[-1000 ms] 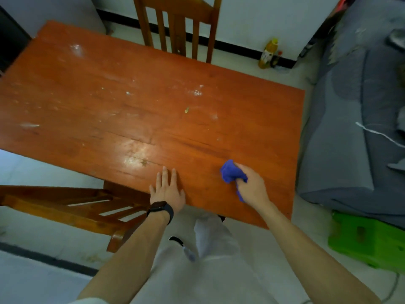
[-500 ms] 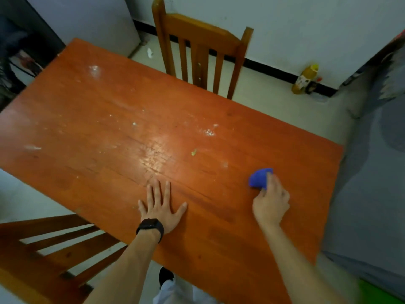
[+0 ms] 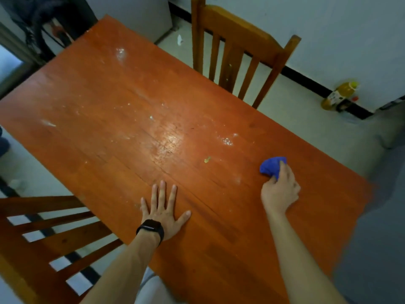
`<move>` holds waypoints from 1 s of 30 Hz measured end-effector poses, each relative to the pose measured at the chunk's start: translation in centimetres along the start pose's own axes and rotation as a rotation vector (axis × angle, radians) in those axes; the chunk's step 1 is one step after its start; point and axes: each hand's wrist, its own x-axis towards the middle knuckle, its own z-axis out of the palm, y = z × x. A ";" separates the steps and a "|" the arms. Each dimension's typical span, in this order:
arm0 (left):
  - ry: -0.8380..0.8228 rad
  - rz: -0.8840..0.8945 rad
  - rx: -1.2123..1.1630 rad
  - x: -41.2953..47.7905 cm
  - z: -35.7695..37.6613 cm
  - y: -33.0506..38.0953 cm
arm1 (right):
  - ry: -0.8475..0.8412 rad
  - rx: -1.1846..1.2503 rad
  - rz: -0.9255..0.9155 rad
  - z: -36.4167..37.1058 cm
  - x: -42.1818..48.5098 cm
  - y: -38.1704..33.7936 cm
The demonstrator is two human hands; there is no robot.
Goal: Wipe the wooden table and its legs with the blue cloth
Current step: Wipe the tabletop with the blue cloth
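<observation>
In the middle of the frame lies the wooden table [image 3: 131, 95], a reddish-orange top with visible plank lines and a bright glare near its centre. White dusty marks [image 3: 228, 140] are scattered over it, with more in the upper left part, and one small greenish crumb [image 3: 207, 159] sits just left of the blue cloth [image 3: 270, 166].

The cloth is bunched into a ball on the right part of the table top. The right hand [image 3: 279, 190] holds it against the wood, with the fingers curled round it. The left hand [image 3: 163, 210], with a black watch [image 3: 151, 227] on the wrist, rests flat on the table at the lower centre, its fingers straight and spread apart.

At the top of the frame a wooden chair [image 3: 238, 47] stands at the far edge of the table, and a second chair [image 3: 43, 238] shows at the lower left. Behind are a pale tiled floor [image 3: 295, 110], a white wall [image 3: 328, 29] with a black baseboard, and a yellow bottle [image 3: 339, 95] at the upper right. A grey, blurred shape [image 3: 372, 249] fills the right edge.
</observation>
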 end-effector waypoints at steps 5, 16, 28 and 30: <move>-0.021 -0.017 -0.010 0.1 -0.3 0.0 | -0.397 0.014 -0.590 4.7 -10.9 -2.8; -0.053 0.005 -0.029 -0.1 -0.4 -0.1 | -0.029 0.072 -0.147 0.9 1.0 -2.0; -0.041 0.009 -0.039 0.2 -0.2 -0.2 | -0.130 0.014 -0.295 4.8 13.8 0.2; -0.029 0.012 -0.040 0.4 0.0 -0.4 | -0.091 -0.060 -0.195 5.7 16.7 1.5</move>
